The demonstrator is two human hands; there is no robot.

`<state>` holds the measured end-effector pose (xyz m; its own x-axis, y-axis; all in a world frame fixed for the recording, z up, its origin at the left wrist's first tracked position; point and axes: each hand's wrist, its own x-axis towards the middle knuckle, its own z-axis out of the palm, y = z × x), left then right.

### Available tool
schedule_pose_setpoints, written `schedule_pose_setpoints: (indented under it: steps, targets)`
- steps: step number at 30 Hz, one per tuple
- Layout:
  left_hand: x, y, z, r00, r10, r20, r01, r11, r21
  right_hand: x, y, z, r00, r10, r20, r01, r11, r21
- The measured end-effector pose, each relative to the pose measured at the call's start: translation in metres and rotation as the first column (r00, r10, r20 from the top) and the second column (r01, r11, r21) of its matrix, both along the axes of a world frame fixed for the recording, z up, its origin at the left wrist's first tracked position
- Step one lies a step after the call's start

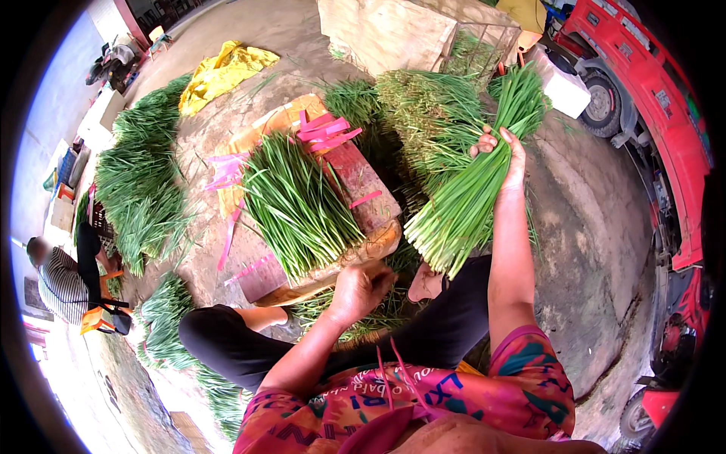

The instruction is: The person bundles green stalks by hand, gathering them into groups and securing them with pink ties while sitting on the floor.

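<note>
- Green chives fill this outdoor scene, seen from above the seated person's own lap and patterned pink top.
- Right hand (508, 155) is raised, its grip clamped around a thick chive bundle (463, 206); the pale cut ends hang down and toward the person, leafy tips rising past the fingers.
- Left hand (361, 290) is low and near the body, fingers curled together; I cannot tell whether they pinch anything.
- Just beyond the left hand sits a low wooden worktop (370, 198) carrying a loose chive pile (299, 204), with pink tie strips (327, 130) at its far end.
- Farther out from the right hand lie more chive heaps (435, 113); a red vehicle (650, 98) stands to its outer side.
- Handled well, I judge, the bundle needs its cut ends levelled and a firm hold near the middle, so stalks do not slide out.
- Another person (64, 280) sits well off to the left.
</note>
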<state>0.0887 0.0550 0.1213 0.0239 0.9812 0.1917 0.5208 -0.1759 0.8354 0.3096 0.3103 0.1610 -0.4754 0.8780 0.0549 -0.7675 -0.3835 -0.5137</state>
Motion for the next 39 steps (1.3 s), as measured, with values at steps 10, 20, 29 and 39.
schedule_pose_setpoints:
  steps: [10,20,29,39]
  targets:
    - [0.015,0.057,0.046,0.948,-0.010,-0.317,0.149,0.896,0.418,-0.031,-0.010,0.001,0.990,0.138,-0.022,-0.139,0.989,-0.058]
    - [0.014,0.054,0.037,0.756,-0.099,0.647,-0.067,0.972,0.227,-0.027,-0.011,0.001,0.988,0.154,-0.027,-0.155,0.988,-0.012]
    - [0.029,0.051,0.030,0.984,-0.043,0.174,0.025,0.994,0.103,-0.036,-0.019,0.006,0.990,0.055,0.129,-0.059,0.998,0.032]
    - [0.007,0.056,0.026,0.204,0.062,0.977,0.470,0.869,-0.154,-0.031,-0.015,0.003,0.991,0.048,0.123,-0.057,0.996,0.074]
